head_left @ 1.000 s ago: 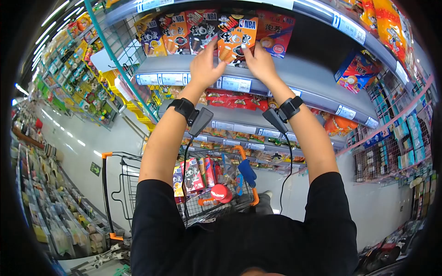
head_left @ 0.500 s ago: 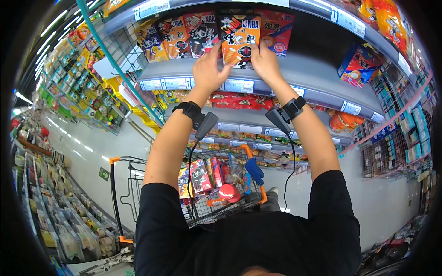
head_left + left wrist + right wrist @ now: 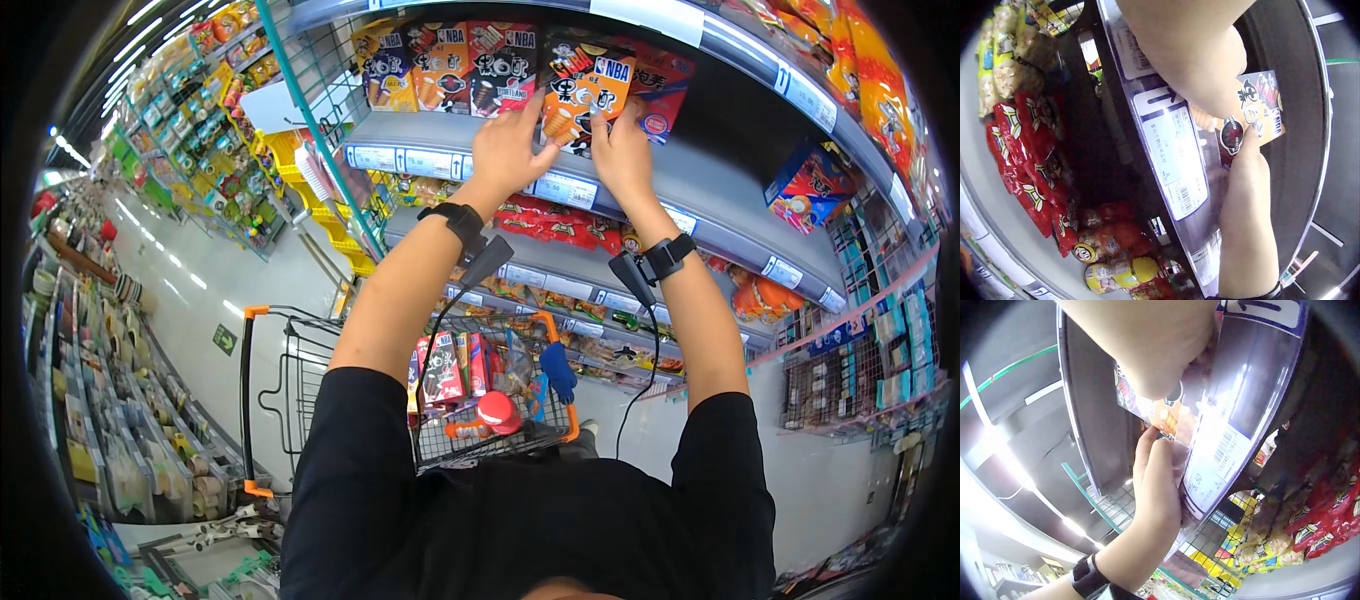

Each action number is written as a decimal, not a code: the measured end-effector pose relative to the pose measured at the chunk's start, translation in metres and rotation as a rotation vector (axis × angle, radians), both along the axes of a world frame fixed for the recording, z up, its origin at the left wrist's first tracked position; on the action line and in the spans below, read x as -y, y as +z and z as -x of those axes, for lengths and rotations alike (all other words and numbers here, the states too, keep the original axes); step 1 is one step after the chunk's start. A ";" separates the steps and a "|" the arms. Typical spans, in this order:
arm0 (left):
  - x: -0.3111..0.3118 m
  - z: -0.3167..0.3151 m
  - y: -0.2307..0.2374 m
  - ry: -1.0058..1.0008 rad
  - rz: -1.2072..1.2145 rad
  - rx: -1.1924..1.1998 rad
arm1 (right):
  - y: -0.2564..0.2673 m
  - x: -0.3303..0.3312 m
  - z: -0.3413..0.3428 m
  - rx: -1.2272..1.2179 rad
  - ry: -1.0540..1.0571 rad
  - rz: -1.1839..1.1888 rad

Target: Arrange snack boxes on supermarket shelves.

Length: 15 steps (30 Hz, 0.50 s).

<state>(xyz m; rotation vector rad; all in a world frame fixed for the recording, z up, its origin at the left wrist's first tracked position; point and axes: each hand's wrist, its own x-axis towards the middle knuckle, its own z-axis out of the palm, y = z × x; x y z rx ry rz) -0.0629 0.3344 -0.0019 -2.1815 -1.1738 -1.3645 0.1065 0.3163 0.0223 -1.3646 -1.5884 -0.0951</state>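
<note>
An orange and black snack box (image 3: 583, 92) with an NBA logo leans at a slant on the shelf, in front of a dark red box (image 3: 662, 92). My left hand (image 3: 508, 155) holds its left side, with the thumb by the lower corner. At its right edge, my right hand (image 3: 622, 160) grips it with the thumb on the front. The left wrist view shows that thumb pressing the printed face of the snack box (image 3: 1250, 112). In the right wrist view, left fingertips meet the box's lower edge; its upper part is hidden behind the right hand.
Purple, orange and black snack boxes (image 3: 440, 68) stand in a row to the left. A blue and red box (image 3: 808, 190) sits at the shelf's right end. Price tags line the shelf edge (image 3: 565, 190). Below is a wire cart (image 3: 450, 450) with boxes and a red-capped container (image 3: 498, 412).
Half a second ago the snack box stood nearly straight; now it tilts to the right, its top over more of the dark red box. Both hands stay on it. The head view has shifted.
</note>
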 end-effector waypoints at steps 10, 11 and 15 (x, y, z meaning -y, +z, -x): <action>0.002 0.000 0.001 -0.029 -0.032 0.013 | 0.003 0.003 0.001 0.059 0.015 0.027; 0.001 0.000 0.001 -0.018 -0.030 0.019 | 0.003 0.003 0.002 0.068 0.019 0.030; -0.002 0.002 -0.003 -0.031 -0.054 0.057 | 0.004 0.007 0.008 0.072 0.064 -0.025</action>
